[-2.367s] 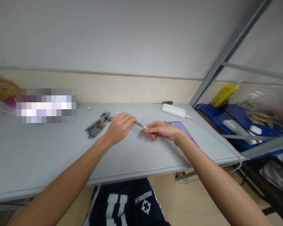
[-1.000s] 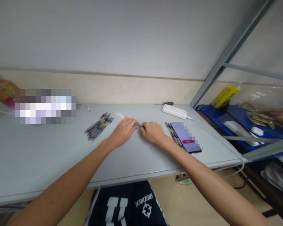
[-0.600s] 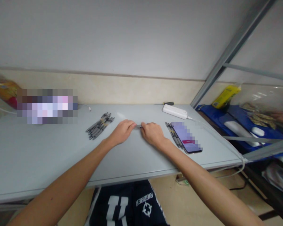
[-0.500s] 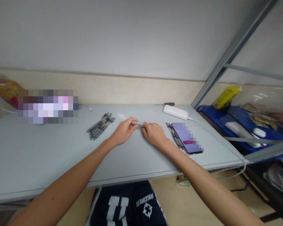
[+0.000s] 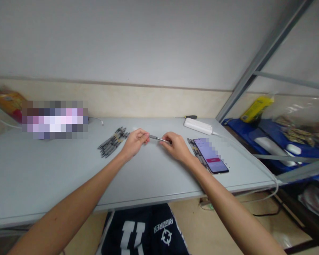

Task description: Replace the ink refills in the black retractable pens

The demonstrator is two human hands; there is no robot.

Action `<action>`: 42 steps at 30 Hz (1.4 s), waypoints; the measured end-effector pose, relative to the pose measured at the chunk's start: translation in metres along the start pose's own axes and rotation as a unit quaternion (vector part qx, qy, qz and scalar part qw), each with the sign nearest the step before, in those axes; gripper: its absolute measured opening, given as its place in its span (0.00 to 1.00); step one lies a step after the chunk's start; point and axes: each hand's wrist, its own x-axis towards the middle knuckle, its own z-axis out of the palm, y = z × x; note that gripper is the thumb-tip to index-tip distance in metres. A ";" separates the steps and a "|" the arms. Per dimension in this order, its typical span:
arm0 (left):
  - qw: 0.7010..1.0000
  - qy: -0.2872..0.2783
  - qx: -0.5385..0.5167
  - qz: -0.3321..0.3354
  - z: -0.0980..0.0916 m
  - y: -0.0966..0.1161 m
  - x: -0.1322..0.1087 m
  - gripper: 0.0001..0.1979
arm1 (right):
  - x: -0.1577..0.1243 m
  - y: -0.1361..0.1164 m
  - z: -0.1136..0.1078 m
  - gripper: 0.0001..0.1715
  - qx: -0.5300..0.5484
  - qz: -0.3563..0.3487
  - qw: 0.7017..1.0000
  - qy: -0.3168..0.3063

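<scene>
Both hands meet over the middle of the pale grey table (image 5: 69, 177). My left hand (image 5: 133, 142) is closed on the grey barrel of a pen (image 5: 157, 138), and my right hand (image 5: 177, 146) pinches the pen's other end. The thin metal-coloured stretch of the pen shows between the two hands. A bundle of dark grey pens (image 5: 112, 141) lies just left of my left hand. More pens (image 5: 195, 151) lie to the right of my right hand, beside a phone (image 5: 211, 159) with a lit screen.
A white power adapter (image 5: 197, 125) with its cable and a small screwdriver (image 5: 187, 117) lie at the table's back right. A metal frame post (image 5: 257, 62) rises at the right. Beyond it are blue trays (image 5: 266, 136) and a yellow packet (image 5: 256, 108). A snack bag (image 5: 5, 101) sits far left.
The hands, pressed close together half a second ago, have moved apart, so more of the pen's thin middle shows between them. Both hands have lifted slightly off the table.
</scene>
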 end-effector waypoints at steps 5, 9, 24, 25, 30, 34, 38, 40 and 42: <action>0.998 0.024 -0.052 -0.011 -0.003 -0.001 0.002 0.15 | -0.003 0.005 -0.001 0.20 0.055 0.111 0.990 0.069; 0.998 0.026 -0.058 -0.014 -0.006 -0.003 0.004 0.14 | -0.004 0.016 0.000 0.23 0.181 0.146 0.971 0.052; 0.996 0.033 -0.080 -0.036 -0.005 -0.002 0.004 0.15 | -0.006 0.021 0.001 0.19 0.366 0.179 0.911 0.067; 0.995 0.034 -0.082 -0.039 -0.005 -0.001 0.004 0.15 | -0.005 0.021 0.002 0.19 0.375 0.170 0.908 0.079; 0.992 0.033 -0.109 -0.060 -0.003 0.004 0.002 0.15 | -0.005 0.018 0.001 0.24 0.378 0.177 0.905 0.083; 0.988 0.040 -0.129 -0.072 -0.003 0.007 0.001 0.14 | -0.006 0.017 0.000 0.24 0.344 0.213 0.913 0.046; 0.987 0.046 -0.138 -0.074 -0.003 0.006 0.002 0.12 | -0.006 0.017 0.000 0.18 0.393 0.199 0.896 0.045; 0.986 0.049 -0.139 -0.074 -0.003 0.005 0.002 0.12 | -0.005 0.017 -0.001 0.21 0.416 0.196 0.886 0.051; 0.986 0.050 -0.139 -0.075 -0.003 0.006 0.002 0.12 | -0.005 0.016 -0.001 0.21 0.422 0.199 0.883 0.049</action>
